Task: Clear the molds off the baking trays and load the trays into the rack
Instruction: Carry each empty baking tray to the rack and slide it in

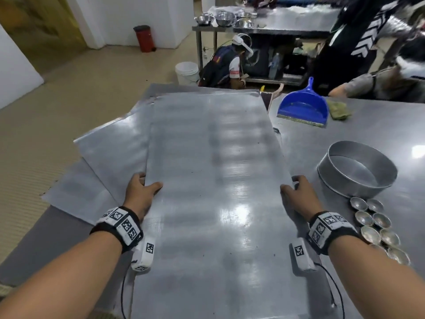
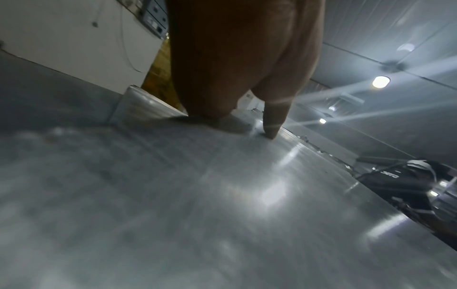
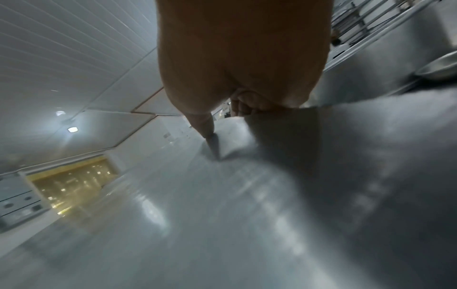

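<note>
Top baking tray (image 1: pixel 218 180), bare of molds, on the tray stack at the table's left end; left hand (image 1: pixel 140 192) and right hand (image 1: pixel 296 194) grasp its long edges, thumbs on top. Small round molds (image 1: pixel 377 224) and a ring mold (image 1: pixel 357 169) sit aside on the steel table (image 1: pixel 379 134). Clearing looks finished for this tray; rack loading outstanding, lower trays (image 1: pixel 110 155) waiting.

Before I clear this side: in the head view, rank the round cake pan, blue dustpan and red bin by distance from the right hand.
From the right hand, which grips the top tray's edge:
1. Round cake pan, just right.
2. Blue dustpan, farther along the table.
3. Red bin, across the floor, far left.
</note>
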Tool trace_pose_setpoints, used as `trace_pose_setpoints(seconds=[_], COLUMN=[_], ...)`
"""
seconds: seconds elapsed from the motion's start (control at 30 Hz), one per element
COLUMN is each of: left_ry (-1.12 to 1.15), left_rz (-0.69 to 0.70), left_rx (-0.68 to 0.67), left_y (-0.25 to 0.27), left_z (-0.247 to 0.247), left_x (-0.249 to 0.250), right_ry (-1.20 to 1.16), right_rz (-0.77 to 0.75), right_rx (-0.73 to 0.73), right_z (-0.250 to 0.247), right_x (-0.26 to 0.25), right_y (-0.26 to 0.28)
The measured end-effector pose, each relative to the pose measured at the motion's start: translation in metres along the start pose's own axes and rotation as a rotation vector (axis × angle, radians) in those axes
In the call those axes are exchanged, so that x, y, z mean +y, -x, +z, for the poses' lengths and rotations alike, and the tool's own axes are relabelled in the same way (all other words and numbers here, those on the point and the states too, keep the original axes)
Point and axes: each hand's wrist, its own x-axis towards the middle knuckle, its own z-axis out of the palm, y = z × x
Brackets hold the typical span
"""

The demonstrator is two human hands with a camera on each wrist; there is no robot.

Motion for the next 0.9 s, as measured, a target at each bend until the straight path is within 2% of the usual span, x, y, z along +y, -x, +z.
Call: trace_pose_setpoints(seconds=[0.17,0.4,0.6,0.7,0.8,0.9], left_ry=[-0.064,-0.218,-0.336,-0.426,-0.539,-0.538], left_rz=[0.021,-0.003,-0.038,-0.045,0.011,0.029], left_rx=[-0.107,-0.195,-0.242,-0.313,-0.389,-0.332], left_y=[-0.029,-0.054,-0.082,-0.094,-0.105,-0.097], left_z=[0.013,0.028,0.035,0.034,0.035,0.035], left_x=[0.003,0.003,-0.007,-0.009,-0.010,0.002], right_ry=[-0.052,-0.032,0.089,0.133,0.161,0.213], right_rz=[0.115,0.220,0.225,0.212,0.217,0.208], right_rx=[0.071,0.124,0.128,0.123,0.077,0.038], right_z=[0.013,0.032,0.042,0.044,0.040,0.039], right_x=[0.008,0.019,0.026,0.028,0.023,0.022], right_y=[0.026,0.032,0.019,0.009,0.003,0.002])
